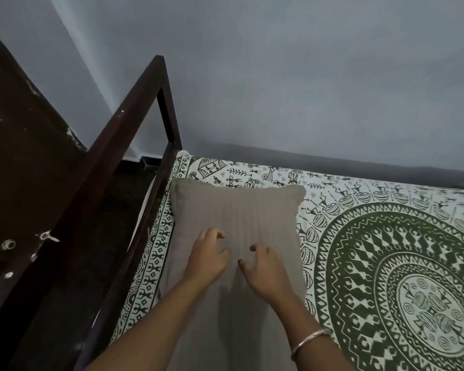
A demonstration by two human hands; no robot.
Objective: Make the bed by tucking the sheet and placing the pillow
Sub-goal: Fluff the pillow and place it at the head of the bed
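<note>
A beige ribbed pillow point(236, 210) lies flat at the head end of the bed, on a white sheet point(386, 236) printed with green mandala rings and small black figures. My left hand point(206, 259) hovers over the pillow's middle, fingers curled and apart, holding nothing. Beside it my right hand point(265, 274) is also above the pillow with loose, spread fingers; a metal bangle sits on that wrist. Whether the fingertips touch the fabric I cannot tell. The sheet lies smooth up to the mattress edge by the headboard.
A dark wooden headboard frame point(134, 135) rises along the left side of the bed. Behind it stands a dark wooden panel with metal fittings point(24, 162). A plain grey-blue wall point(306, 76) runs along the far side of the mattress.
</note>
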